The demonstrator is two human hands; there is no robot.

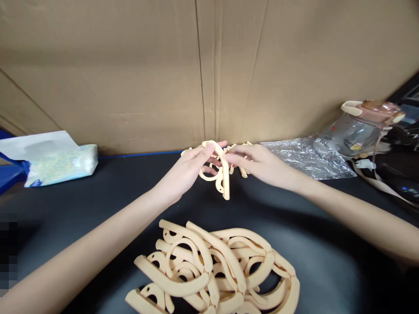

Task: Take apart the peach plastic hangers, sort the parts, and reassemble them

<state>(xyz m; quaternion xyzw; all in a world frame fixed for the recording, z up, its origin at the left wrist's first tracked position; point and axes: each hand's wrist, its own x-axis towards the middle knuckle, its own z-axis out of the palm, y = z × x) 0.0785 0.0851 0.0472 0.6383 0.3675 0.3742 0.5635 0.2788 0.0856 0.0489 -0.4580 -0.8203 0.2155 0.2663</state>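
Beige hanger [226, 176] slants from the pinching grip of the left hand [191, 168], right hand [253, 159] alongside, hold unclear.

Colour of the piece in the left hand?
Held piece: plain pale peach-beige, shown in the head view.

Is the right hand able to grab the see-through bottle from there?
Probably, with a reach: only the crinkly clear plastic seems to lie between the right hand and the bottle, though its fingertips are at the cream piece.
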